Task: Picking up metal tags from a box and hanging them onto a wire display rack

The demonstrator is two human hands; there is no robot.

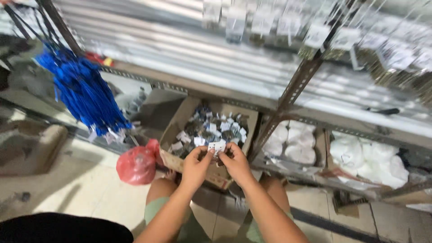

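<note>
Head view, looking down past bare knees to a tiled floor and a metal rack. Left hand (196, 163) and right hand (234, 160) raised together over the near edge of an open cardboard box (180, 122), fingertips of both pinched on one small white card (216, 146) held between them, just above the box rim. Grip narrow on each side, thumbs and forefingers closed on the card's edges; whatever is fixed to the card too small to make out. Inside the box, a heap of similar small carded items (211, 128), white tags mixed with dark metal pieces. Box set on the floor under the lowest shelf, tilted toward the viewer. Just left of the box, a tied red plastic bag (136, 165) touching its corner. Farther left, a bundle of blue cords (83, 92) hanging from the rack, white tags at the lower ends. To the right, behind a slanted rack post (288, 96), white plastic bags (375, 157) packed into the low shelf. Above, rows of small carded packets (315, 31) hanging, blurred.
</note>
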